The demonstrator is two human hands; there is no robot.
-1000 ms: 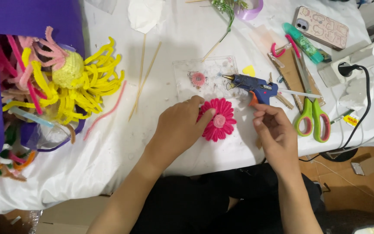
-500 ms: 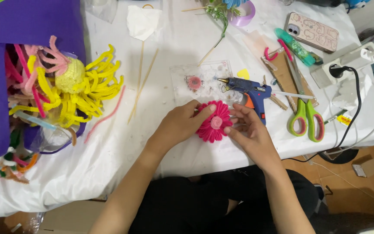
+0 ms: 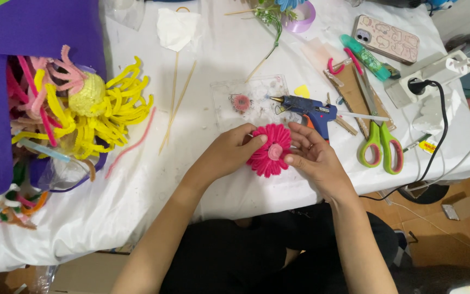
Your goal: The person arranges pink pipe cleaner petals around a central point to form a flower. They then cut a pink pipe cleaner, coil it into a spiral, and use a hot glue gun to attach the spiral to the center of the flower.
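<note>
My right hand (image 3: pixel 314 158) has come in from beside the scissors and now meets the pink pipe-cleaner flower (image 3: pixel 270 151), which has barely shifted on the white-covered table (image 3: pixel 218 49). The flower lies flat near the table's front edge, cradled between both hands: my left hand (image 3: pixel 227 155) touches its left side with fingertips curled against the petals, my right hand presses its right side, thumb at the pale pink centre, fingers loosely spread. Neither hand is closed around it. Just beyond the flower lies the blue glue gun (image 3: pixel 308 110), with green-handled scissors (image 3: pixel 379 144) further right. A yellow pipe-cleaner flower (image 3: pixel 96 106) sits well apart on the left.
</note>
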